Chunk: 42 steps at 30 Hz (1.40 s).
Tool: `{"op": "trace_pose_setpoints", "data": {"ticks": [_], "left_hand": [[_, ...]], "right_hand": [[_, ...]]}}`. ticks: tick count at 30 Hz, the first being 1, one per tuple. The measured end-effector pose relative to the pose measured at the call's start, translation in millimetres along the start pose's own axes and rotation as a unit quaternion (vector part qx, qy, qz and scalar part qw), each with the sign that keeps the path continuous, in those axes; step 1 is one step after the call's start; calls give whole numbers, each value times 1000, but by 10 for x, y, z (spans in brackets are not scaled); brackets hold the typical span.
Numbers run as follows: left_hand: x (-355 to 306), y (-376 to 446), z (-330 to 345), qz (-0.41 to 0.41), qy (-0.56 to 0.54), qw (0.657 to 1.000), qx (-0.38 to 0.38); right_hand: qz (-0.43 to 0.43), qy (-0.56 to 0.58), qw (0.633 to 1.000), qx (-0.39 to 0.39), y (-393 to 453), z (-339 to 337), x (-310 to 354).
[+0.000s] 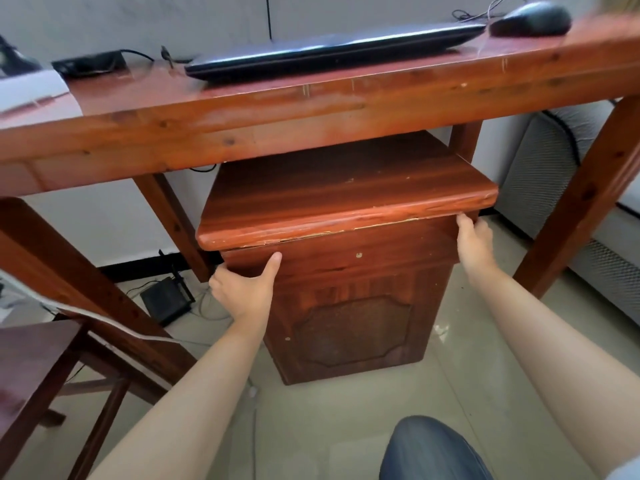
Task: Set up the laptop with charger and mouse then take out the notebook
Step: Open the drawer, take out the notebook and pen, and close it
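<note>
A knee in blue denim (429, 452) sits nearest, low in the view, with both bare forearms reaching forward over the tiled floor (346, 427). To the left stands a dark wooden chair (38, 368).

Ahead is a small wooden cabinet (353, 327) standing on the floor under the desk, its carved door panel closed, so nothing inside can be seen. The left hand (242, 289) grips the left front corner of the cabinet just under its overhanging top, thumb pressed up on the front face and fingers wrapped around the side. The right hand (474, 244) holds the right front corner under the same top edge, fingers curled out of sight behind it. The cabinet top (346, 199) is bare.

On the floor behind the cabinet's left side lies a black router (166, 303) with cables.

Above runs the reddish wooden desk (277, 109). The closed black laptop (332, 51) lies flat near the middle of its surface, close to the front edge. The black mouse (531, 20) rests just beside the laptop's right end, its cord trailing to the back edge. The charger brick (88, 64) lies toward the left end, its cable (152, 57) running toward the laptop. White paper (31, 91) covers the left front corner. The notebook is not visible.
</note>
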<state>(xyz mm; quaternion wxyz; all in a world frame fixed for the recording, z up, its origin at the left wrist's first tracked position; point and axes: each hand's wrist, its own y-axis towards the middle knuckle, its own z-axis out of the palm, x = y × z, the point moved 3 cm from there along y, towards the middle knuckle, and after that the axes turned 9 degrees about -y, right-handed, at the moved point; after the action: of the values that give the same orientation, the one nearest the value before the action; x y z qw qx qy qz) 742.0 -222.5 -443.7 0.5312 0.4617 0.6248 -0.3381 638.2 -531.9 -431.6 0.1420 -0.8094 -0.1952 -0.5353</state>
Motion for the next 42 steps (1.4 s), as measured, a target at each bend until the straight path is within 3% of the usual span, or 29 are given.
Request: {"op": "trace_pose_setpoints", "data": {"ticks": [9, 12, 14, 15, 17, 19, 21, 23, 26, 28, 34, 40, 42], "left_hand": [[163, -366, -368, 23, -22, 999, 36], [97, -408, -465, 68, 7, 995, 76], [-38, -400, -529, 151, 73, 982, 83], [-117, -394, -549, 213, 122, 965, 89], [-258, -406, -523, 344, 250, 895, 132], [-358, -429, -444, 411, 349, 814, 217], [-439, -411, -353, 407, 409, 758, 304], [-510, -399, -248, 383, 479, 698, 371], [-561, -451, -98, 370, 576, 597, 418], [-539, -525, -43, 369, 614, 551, 427], [-372, -712, -146, 364, 652, 450, 489], [-44, -774, -239, 342, 638, 447, 525], [77, -785, -202, 321, 635, 446, 542]], "right_hand": [[77, 55, 991, -98, -373, -266, -213], [41, 85, 992, -87, -460, -361, -213], [-38, -7, 993, -113, -551, -382, -156], [-95, -88, 982, -134, -610, -371, -117], [-227, -226, 935, -152, -739, -295, -22], [-337, -318, 881, -92, -881, -145, 97], [-409, -410, 815, -1, -1021, 78, 183], [-454, -464, 760, 35, -1130, 253, 246], [-494, -479, 720, 90, -1194, 342, 274], [-500, -479, 709, 135, -1194, 343, 243], [-530, -462, 684, 195, -1391, 261, 25], [-529, -449, 686, 218, -1575, 293, -313], [-543, -476, 661, 204, -1618, 291, -360]]}}
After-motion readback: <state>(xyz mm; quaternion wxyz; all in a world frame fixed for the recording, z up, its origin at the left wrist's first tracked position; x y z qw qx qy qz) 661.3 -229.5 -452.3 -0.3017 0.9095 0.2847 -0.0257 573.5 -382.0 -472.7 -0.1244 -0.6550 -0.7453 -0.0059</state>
